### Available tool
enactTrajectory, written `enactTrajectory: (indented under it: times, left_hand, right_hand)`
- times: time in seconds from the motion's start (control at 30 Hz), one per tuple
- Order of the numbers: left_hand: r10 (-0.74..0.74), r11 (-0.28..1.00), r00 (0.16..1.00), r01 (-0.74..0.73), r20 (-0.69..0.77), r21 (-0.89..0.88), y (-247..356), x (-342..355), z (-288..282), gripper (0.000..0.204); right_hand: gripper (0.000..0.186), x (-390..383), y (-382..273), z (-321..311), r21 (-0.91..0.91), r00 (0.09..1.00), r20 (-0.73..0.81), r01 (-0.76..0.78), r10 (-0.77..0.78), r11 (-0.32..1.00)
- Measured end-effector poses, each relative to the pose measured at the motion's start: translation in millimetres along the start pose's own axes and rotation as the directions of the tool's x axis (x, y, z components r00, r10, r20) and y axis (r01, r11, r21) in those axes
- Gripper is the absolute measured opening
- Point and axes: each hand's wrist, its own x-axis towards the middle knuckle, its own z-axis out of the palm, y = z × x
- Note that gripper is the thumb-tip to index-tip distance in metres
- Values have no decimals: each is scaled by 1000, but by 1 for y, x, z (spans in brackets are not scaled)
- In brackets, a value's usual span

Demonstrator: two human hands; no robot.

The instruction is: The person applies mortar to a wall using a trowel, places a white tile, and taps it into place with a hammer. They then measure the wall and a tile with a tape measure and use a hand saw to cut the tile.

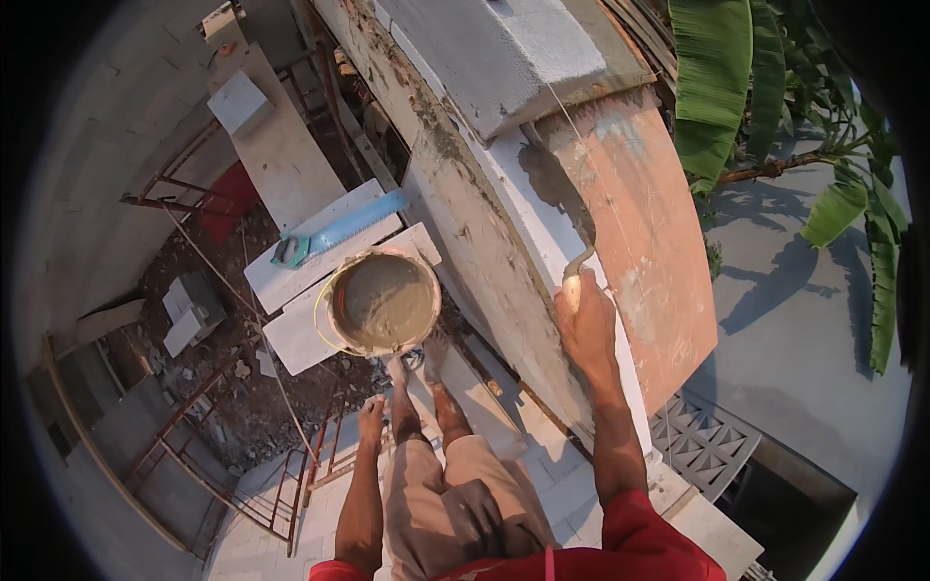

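Note:
My right hand [587, 324] is wrapped round the pale handle of a trowel [579, 259]. Its blade, coated in grey mortar, reaches forward along the white top of the wall [513, 174]. Dark wet mortar [544, 174] lies near the blade, close to the end of a white block [528, 58]. My left hand [371, 418] hangs low beside my leg, its fingers curled with nothing visible in them. Ahead of it stands a bucket [385, 302] of wet grey mortar with a yellow handle.
A handsaw [339, 230] with a blue blade lies on planks left of the wall. Red scaffold frames [184, 455] and rubble are lower left. A taut string [593, 160] crosses above the wall. Banana leaves [712, 87] and a grey vent grille [705, 441] are to the right.

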Motion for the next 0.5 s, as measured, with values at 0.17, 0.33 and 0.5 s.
enactTrajectory:
  times: [0.17, 0.33, 0.5]
  left_hand:
    - [-56, 997, 998, 56, -2, 45, 2, 3, -11, 34]
    - [20, 999, 999, -21, 29, 36, 17, 9, -15, 37]
    - [8, 999, 1000, -9, 26, 44, 28, 8, -21, 38]
  right_hand:
    - [31, -24, -16, -12, 182, 982, 47, -187, 182, 965]
    - [38, -33, -13, -18, 310, 924, 154, -382, 350, 871]
    - [41, -23, -8, -26, 129, 966, 27, -260, 259, 957]
